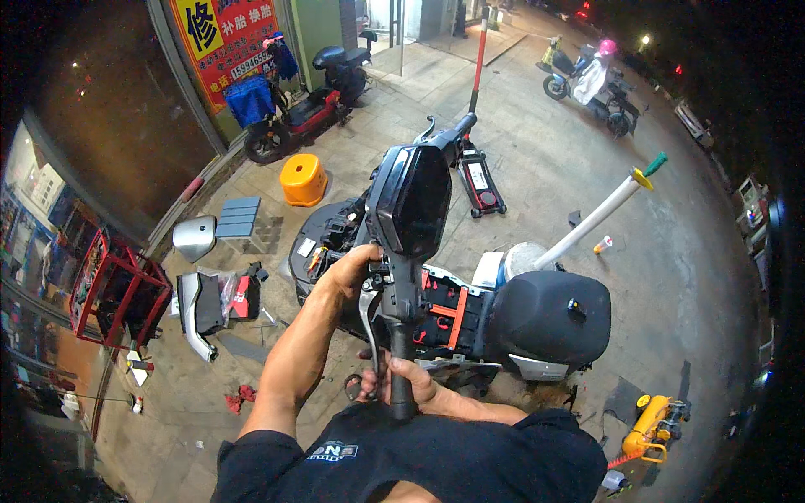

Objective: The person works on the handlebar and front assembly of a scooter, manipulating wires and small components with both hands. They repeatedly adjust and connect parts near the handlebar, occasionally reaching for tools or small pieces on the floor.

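A partly stripped scooter stands before me, its handlebar running away from my body. Below the black rubber grip (402,352), my right hand (408,383) is closed around the bar, thumb on one side and fingertips showing on the other. My left hand (355,270) reaches in beside the silver brake lever (367,314), under the dark angular dashboard (411,201); its fingertips are hidden behind the housing. Loose wiring and connectors (342,222) show in the opened front body. Orange straps (457,317) cross the open compartment ahead of the black seat (549,314).
An orange stool (303,179), a grey slatted stool (239,218), removed body panels (199,306) and a red tool cart (109,289) lie left. A floor jack (483,189) stands beyond the handlebar. A yellow compressor (650,427) sits right. A rider on a scooter (594,84) is far right.
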`<state>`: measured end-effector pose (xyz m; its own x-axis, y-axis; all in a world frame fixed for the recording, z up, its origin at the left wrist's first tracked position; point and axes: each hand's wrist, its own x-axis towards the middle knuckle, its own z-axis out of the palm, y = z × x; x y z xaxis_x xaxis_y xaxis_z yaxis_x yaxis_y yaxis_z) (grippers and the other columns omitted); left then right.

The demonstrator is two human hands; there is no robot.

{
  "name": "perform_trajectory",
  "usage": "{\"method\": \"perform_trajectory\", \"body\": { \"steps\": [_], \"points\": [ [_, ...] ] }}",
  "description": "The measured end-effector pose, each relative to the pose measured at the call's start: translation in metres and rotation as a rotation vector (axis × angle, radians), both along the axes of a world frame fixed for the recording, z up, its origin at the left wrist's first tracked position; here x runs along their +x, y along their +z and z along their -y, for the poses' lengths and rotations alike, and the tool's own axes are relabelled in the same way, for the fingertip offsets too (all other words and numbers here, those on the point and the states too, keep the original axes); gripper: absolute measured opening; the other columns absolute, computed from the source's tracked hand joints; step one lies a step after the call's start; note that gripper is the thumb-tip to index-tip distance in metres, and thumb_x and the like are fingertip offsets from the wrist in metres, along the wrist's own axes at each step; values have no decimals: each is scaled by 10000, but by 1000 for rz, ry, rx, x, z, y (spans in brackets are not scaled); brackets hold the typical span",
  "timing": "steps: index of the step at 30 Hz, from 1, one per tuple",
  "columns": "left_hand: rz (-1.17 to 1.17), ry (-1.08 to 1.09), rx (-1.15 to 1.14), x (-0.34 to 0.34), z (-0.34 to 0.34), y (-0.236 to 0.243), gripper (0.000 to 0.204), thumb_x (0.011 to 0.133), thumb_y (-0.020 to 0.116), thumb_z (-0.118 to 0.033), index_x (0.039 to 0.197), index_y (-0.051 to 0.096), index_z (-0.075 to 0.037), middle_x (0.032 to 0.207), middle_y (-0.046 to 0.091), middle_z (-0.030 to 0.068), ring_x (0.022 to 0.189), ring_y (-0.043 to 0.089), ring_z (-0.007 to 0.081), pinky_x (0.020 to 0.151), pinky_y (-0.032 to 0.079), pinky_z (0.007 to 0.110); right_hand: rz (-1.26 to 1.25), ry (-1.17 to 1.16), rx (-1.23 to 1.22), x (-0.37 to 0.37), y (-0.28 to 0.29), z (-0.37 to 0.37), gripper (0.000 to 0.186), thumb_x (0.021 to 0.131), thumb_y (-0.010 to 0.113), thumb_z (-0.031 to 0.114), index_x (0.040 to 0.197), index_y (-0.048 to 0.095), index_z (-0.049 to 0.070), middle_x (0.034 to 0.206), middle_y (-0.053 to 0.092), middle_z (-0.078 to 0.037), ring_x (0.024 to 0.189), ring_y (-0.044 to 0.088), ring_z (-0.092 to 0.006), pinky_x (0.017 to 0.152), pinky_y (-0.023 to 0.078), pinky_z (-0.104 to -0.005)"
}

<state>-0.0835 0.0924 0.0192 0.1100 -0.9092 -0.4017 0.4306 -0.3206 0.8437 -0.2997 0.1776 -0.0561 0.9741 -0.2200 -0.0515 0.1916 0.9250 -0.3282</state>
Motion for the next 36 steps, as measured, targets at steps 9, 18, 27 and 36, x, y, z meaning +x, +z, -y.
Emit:
{"method": "perform_trajectory", "body": {
  "steps": [9, 18, 27, 36],
  "points": [
    [7, 50, -18, 0, 1, -5, 365, 748, 701, -340, 1023, 682, -101, 900, 696, 37, 814, 636, 203, 753, 486, 352, 136, 92, 198, -2, -5, -1, 787, 795, 774, 465, 1403, 401, 134, 1469, 399, -294, 1384, 406, -383, 1177, 290, -525],
    [-68, 67, -29, 6, 5, -14, 371, 742, 710, -224, 1074, 663, -64, 883, 693, 65, 745, 654, 228, 680, 546, 385, -152, -11, -203, -8, -12, 0, 719, 867, 677, 444, 1377, 413, 13, 1256, 590, -275, 1217, 581, -355, 1074, 418, -466],
    [-55, 101, -53, 0, 1, -9, 320, 760, 707, -219, 1029, 656, -55, 859, 679, 59, 716, 652, 208, 602, 541, 366, 95, 17, 93, -4, -18, 3, 826, 843, 698, 615, 1470, 402, 166, 1498, 374, -286, 1408, 369, -445, 1152, 295, -574],
    [-39, -7, 26, 0, 1, -4, 374, 739, 661, -327, 1038, 681, -103, 930, 692, 22, 839, 614, 190, 748, 466, 337, -154, -128, -133, 2, 12, 15, 378, 976, 593, 348, 1213, 590, 54, 1040, 680, -133, 876, 694, -275, 834, 577, -448]
  ]
}}
